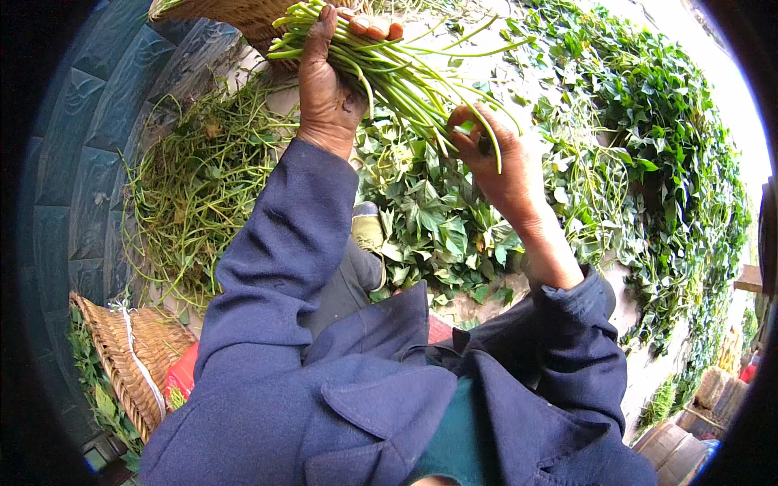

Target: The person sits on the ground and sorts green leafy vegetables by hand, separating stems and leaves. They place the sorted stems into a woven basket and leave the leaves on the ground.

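My left hand (333, 91) grips a thick bundle of long green leaf stems (401, 79) near its upper end, thumb over the top and fingers behind. The stems fan out to the lower right. At their lower ends is my right hand (507, 161), thumb and fingertips pinched on some stem ends; a small green piece shows between the fingers. One stem hangs down across the right hand. Below the hands, a heap of broad green leaves (447, 225) lies on the ground beside a shoe (367, 226). Tangled stripped vines (200, 188) are piled on the left.
A wicker basket (228, 18) stands at the top, partly cut off. Another woven basket (130, 346) with white cord is at the lower left, by a red thing (181, 369). Leafy vines (662, 140) spread along the right. A dark tiled surface (91, 152) borders the left.
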{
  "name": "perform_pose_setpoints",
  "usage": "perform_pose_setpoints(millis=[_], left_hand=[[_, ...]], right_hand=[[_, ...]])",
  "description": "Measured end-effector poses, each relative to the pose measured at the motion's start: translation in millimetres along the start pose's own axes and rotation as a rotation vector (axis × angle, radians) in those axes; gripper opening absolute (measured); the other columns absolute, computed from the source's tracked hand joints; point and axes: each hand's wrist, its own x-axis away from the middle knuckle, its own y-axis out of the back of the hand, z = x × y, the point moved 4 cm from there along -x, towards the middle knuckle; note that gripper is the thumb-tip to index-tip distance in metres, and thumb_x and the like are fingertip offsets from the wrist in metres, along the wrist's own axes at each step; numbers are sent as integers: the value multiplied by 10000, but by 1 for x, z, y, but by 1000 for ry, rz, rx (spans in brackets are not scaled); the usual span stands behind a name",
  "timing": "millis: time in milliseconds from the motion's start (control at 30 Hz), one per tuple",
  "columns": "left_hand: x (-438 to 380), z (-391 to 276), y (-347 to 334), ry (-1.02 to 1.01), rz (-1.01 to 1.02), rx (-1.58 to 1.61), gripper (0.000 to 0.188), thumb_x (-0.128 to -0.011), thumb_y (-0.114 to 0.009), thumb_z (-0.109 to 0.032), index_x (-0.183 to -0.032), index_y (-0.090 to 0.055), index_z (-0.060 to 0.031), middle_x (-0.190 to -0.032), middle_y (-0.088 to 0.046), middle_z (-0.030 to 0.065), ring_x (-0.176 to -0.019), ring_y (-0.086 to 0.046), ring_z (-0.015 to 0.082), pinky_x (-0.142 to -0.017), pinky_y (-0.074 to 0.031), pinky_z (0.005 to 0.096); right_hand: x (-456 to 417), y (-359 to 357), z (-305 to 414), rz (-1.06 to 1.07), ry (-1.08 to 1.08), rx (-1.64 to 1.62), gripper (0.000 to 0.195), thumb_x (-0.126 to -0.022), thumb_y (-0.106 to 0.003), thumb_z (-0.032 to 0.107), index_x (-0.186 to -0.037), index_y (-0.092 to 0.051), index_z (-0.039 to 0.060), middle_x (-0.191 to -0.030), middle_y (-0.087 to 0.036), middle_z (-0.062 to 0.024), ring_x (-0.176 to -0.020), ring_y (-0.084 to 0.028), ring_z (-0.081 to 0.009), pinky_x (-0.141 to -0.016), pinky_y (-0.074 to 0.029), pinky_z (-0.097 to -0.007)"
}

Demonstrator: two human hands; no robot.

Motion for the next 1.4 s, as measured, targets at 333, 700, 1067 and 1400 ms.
perform_pose_setpoints(millis=[333, 700, 1067, 1400], left_hand=[[1, -4, 1, -2, 12, 55, 196, -832, -578, -233, -798, -507, -54, -728, -543, 44, -753, -549, 173, -906, -418, 393], [6, -1, 0, -27, -137, -51, 142, -795, -637, -231, -817, -546, -124, -692, -552, 3, -684, -554, 150, -769, -471, 359], [11, 8, -2, 93, -28, -50, 191, -836, -583, -249, -822, -506, -74, -688, -500, 12, -678, -518, 149, -811, -449, 368], [-3, -58, 28, -40, 2, 231, 174, -805, -609, -157, -788, -486, -34, -696, -487, 32, -688, -500, 148, -849, -420, 346]], right_hand=[[-2, -11, -1, -72, 65, -7, 126, -735, -647, 94, -857, -633, 71, -681, -595, -68, -572, -546, -178, -555, -434, -285], [-3, -15, 2, 78, 70, 43, 106, -767, -585, 174, -855, -582, 113, -794, -565, -92, -689, -575, -287, -605, -460, -363], [-6, -15, -23, 78, -381, -515, 177, -731, -604, 81, -897, -593, 20, -751, -586, -46, -673, -541, -123, -651, -448, -269], [-22, 69, -81, -385, -444, -1375, 198, -827, -537, 250, -860, -569, 58, -850, -587, -53, -718, -571, -134, -505, -465, -226]])
